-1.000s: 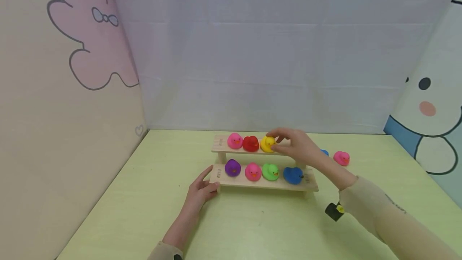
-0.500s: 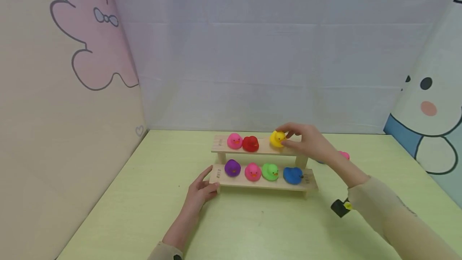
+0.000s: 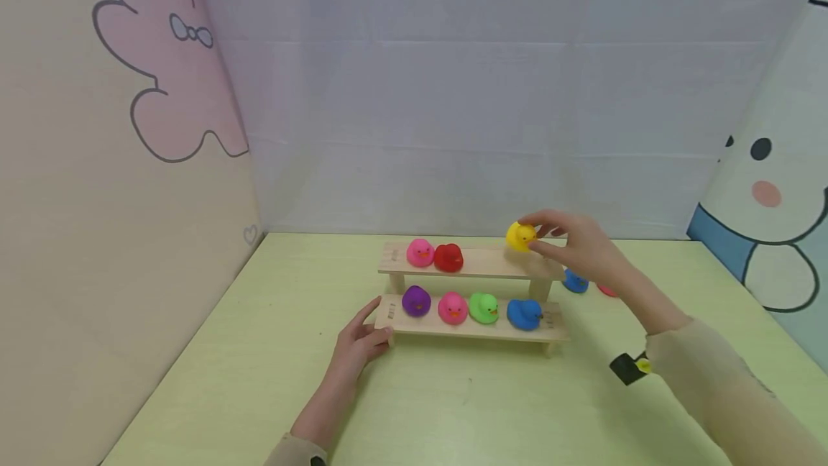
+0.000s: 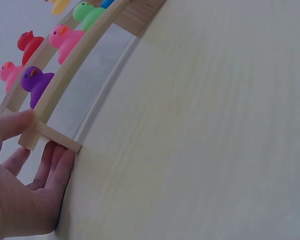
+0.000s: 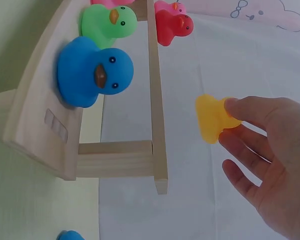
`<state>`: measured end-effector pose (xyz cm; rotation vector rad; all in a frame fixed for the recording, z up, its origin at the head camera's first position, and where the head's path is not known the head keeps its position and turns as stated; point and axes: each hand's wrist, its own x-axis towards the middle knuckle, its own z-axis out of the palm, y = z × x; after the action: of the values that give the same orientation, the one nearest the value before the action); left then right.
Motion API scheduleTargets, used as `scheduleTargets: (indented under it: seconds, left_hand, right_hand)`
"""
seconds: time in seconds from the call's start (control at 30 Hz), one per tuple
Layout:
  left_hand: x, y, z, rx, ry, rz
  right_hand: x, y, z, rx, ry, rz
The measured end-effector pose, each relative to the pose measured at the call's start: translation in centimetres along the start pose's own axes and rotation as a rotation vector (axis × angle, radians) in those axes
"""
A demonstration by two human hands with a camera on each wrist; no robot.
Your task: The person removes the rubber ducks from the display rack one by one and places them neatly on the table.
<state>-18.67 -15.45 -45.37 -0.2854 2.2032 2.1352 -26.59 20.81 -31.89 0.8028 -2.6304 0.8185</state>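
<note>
A two-tier wooden rack (image 3: 479,264) holds rubber ducks. My right hand (image 3: 576,239) pinches a yellow rubber duck (image 3: 520,236) between thumb and fingers, lifted over the right end of the upper tier; the right wrist view shows the duck apart from the wood. My left hand (image 4: 29,190) grips the rack's left end, thumb on the lower board and fingers at the leg. The upper tier bears a pink duck (image 3: 420,253) and a red duck (image 3: 449,257). Along the lower tier sit a purple duck (image 3: 417,301), a pink duck (image 3: 453,308), a green duck (image 3: 484,308) and a blue duck (image 3: 525,314).
Right of the rack, another blue duck (image 3: 576,280) lies on the pale table (image 3: 466,408). Beside it a reddish-pink duck (image 3: 606,290) is mostly hidden behind the right forearm. A pale curtain (image 3: 479,92) hangs behind the table, with printed side walls (image 3: 155,236).
The right hand has carried the yellow duck rightward along the upper tier and raised it off the board, away from the red duck. The left hand stays put on the rack.
</note>
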Motion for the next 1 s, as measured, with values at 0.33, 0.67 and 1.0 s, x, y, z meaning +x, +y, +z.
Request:
scheduleTargets:
  seconds: [0.33,0.67,1.0]
  left_hand:
    - [0.0,0.1,-0.1,0.005,-0.005,-0.003]
    - [0.0,0.2,-0.1,0.0,0.003,-0.022]
    - [-0.1,0.2,-0.1,0.009,-0.008,-0.006]
  right_hand:
    - [-1.3,1.3,-1.6,-0.11,0.08,-0.026]
    - [-2.9,4.1,-3.2,-0.215,0.123,-0.016]
    - [-4.9,8.2,-4.9,-0.242,0.15,0.094]
